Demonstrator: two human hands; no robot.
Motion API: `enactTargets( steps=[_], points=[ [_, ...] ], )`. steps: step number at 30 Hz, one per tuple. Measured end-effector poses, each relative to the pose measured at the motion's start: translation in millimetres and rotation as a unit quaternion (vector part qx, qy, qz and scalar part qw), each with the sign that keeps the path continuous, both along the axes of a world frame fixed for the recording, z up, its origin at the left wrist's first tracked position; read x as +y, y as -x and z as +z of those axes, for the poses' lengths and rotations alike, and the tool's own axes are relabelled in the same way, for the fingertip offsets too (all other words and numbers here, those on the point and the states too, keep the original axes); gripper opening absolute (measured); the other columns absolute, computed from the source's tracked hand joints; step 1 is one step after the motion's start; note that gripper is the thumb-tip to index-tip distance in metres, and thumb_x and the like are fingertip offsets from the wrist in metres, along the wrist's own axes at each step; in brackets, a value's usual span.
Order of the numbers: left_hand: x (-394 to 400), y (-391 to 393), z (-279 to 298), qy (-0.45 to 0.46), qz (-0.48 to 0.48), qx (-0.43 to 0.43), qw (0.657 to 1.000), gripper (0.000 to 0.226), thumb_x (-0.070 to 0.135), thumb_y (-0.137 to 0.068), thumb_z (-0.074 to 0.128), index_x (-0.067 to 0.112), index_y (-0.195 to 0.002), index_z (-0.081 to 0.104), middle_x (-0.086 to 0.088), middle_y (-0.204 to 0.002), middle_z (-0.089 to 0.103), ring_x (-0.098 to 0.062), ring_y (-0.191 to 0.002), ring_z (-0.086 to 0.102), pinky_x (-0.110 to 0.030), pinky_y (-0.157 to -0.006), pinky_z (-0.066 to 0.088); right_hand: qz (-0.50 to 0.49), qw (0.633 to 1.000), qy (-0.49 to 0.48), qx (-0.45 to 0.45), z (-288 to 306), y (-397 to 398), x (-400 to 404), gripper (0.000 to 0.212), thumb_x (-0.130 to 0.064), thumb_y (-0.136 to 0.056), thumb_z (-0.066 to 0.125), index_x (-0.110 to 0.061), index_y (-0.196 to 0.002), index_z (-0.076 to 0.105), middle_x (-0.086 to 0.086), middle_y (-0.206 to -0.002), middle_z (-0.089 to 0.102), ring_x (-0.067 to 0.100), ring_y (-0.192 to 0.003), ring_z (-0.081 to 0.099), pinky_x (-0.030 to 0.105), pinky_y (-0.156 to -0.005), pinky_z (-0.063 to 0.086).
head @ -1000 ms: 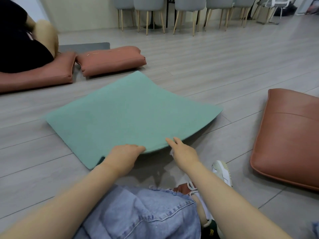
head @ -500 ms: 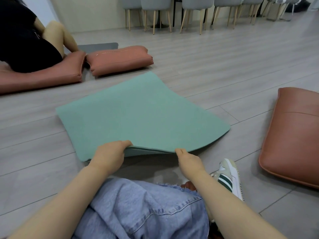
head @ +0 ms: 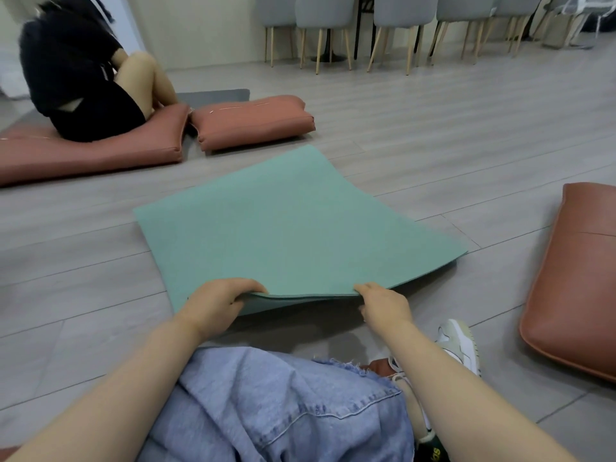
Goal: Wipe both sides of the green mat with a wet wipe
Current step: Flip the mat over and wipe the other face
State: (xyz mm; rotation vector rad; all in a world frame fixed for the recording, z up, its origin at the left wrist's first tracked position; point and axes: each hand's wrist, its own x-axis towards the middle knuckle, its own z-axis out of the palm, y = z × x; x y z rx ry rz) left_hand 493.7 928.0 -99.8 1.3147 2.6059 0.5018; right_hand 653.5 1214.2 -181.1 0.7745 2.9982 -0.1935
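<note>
Green mat (head: pixel 283 235) pinched along its lifted near edge by left hand (head: pixel 216 303) and right hand (head: pixel 383 305), thumbs on top. Soft, matte, finely textured, roughly square, bowed upward; far part flat on grey plank floor (head: pixel 433 135). Smooth brown cushion (head: pixel 573 278) lying off right.

Communal lounge: grey chairs (head: pixel 393 15), floor cushions (head: pixel 253 123), plank floor (head: pixel 433 128)

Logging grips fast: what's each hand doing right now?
Left hand: grips the green mat at its near edge.
Right hand: pinches the same edge.
</note>
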Motion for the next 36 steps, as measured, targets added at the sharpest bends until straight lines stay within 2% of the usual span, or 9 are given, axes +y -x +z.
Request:
enactTargets(
  steps=[6, 11, 17, 20, 22, 24, 28, 30, 36],
  points=[
    [7.0, -12.0, 2.3, -0.039, -0.028, 0.015, 0.999, 0.045, 0.016, -0.081, 0.047, 0.033, -0.116, 0.070, 0.012, -0.122, 0.069, -0.017, -0.113, 0.063, -0.026, -0.096, 0.046, 0.014, 0.995, -0.096, -0.029, 20.6, -2.4, 8.5, 0.028, -0.007, -0.088, 0.050, -0.023, -0.110, 0.059, 0.000, -0.104, 0.065, 0.024, -0.093, 0.065, 0.028, -0.064, 0.038],
    [19.0, -5.7, -5.5, -0.034, -0.030, 0.061, 0.997, 0.038, 0.020, -0.091, 0.050, 0.030, -0.122, 0.069, 0.010, -0.127, 0.067, -0.018, -0.115, 0.063, -0.025, -0.095, 0.043, 0.050, 0.983, -0.158, -0.076, 43.1, -37.4, 5.8, 0.024, -0.005, -0.088, 0.051, -0.018, -0.107, 0.059, 0.000, -0.101, 0.068, 0.025, -0.093, 0.067, 0.028, -0.066, 0.043],
    [29.8, -0.2, -1.5, -0.083, -0.065, 0.265, 0.959, 0.030, 0.011, -0.067, 0.062, 0.030, -0.090, 0.070, 0.006, -0.078, 0.073, -0.025, -0.062, 0.068, -0.027, -0.052, 0.052, -0.006, 0.985, -0.133, -0.112, 57.0, -61.7, -33.0, 0.028, 0.000, -0.087, 0.051, -0.017, -0.106, 0.063, 0.003, -0.105, 0.068, 0.026, -0.099, 0.066, 0.030, -0.070, 0.048],
    [22.4, 0.8, 7.2, 0.044, 0.029, 0.257, 0.965, 0.026, 0.007, -0.079, 0.057, 0.026, -0.094, 0.064, -0.001, -0.081, 0.070, -0.031, -0.076, 0.066, -0.030, -0.061, 0.047, 0.022, 0.992, -0.117, -0.048, 62.1, -56.0, -60.5, 0.018, -0.006, -0.082, 0.063, -0.014, -0.097, 0.068, 0.006, -0.096, 0.071, 0.026, -0.090, 0.069, 0.030, -0.069, 0.052],
    [21.9, -7.3, 11.9, 0.232, 0.048, 0.237, 0.942, 0.027, 0.010, -0.087, 0.051, 0.026, -0.108, 0.056, 0.001, -0.104, 0.069, -0.027, -0.099, 0.064, -0.030, -0.074, 0.040, 0.050, 0.991, -0.121, 0.017, 59.8, -48.6, -75.5, 0.028, -0.012, -0.041, 0.089, -0.012, -0.057, 0.066, 0.006, -0.054, 0.063, 0.022, -0.048, 0.065, 0.024, -0.043, 0.046],
    [25.4, -20.9, 11.9, 0.324, 0.013, 0.191, 0.926, 0.033, 0.017, -0.090, 0.050, 0.025, -0.121, 0.050, 0.002, -0.121, 0.063, -0.023, -0.113, 0.059, -0.032, -0.089, 0.040, 0.071, 0.989, -0.112, 0.071, 51.8, -42.4, -76.0, 0.045, -0.005, -0.008, 0.086, -0.014, -0.034, 0.050, 0.001, -0.031, 0.045, 0.018, -0.025, 0.047, 0.015, -0.034, 0.030],
    [43.0, -45.0, 1.7, 0.314, -0.041, -0.001, 0.949, 0.071, 0.030, -0.087, 0.060, 0.032, -0.151, 0.028, 0.004, -0.149, 0.045, -0.021, -0.134, 0.045, -0.035, -0.106, 0.039, 0.086, 0.987, -0.104, 0.090, 51.8, -40.3, -81.2, 0.045, -0.006, -0.008, 0.084, -0.015, -0.036, 0.050, 0.001, -0.032, 0.044, 0.018, -0.024, 0.046, 0.015, -0.034, 0.028],
    [62.5, -57.6, -0.9, 0.282, -0.071, -0.008, 0.957, 0.076, 0.037, -0.086, 0.062, 0.032, -0.152, 0.026, 0.003, -0.151, 0.043, -0.021, -0.135, 0.044, -0.036, -0.108, 0.040, 0.103, 0.986, -0.108, 0.079, 54.3, -40.3, -88.2, 0.041, -0.011, -0.014, 0.084, -0.016, -0.042, 0.055, 0.000, -0.036, 0.048, 0.017, -0.027, 0.050, 0.016, -0.033, 0.033],
    [109.9, -91.9, -17.8, 0.228, -0.121, 0.091, 0.962, 0.024, 0.026, -0.095, 0.049, 0.022, -0.117, 0.056, -0.007, -0.123, 0.064, -0.030, -0.114, 0.060, -0.036, -0.087, 0.047, 0.187, 0.968, -0.144, 0.086, 43.2, -46.5, -85.9, 0.035, -0.022, -0.037, 0.087, -0.021, -0.064, 0.065, -0.003, -0.046, 0.056, 0.014, -0.034, 0.055, 0.015, -0.036, 0.029]
  ],
)
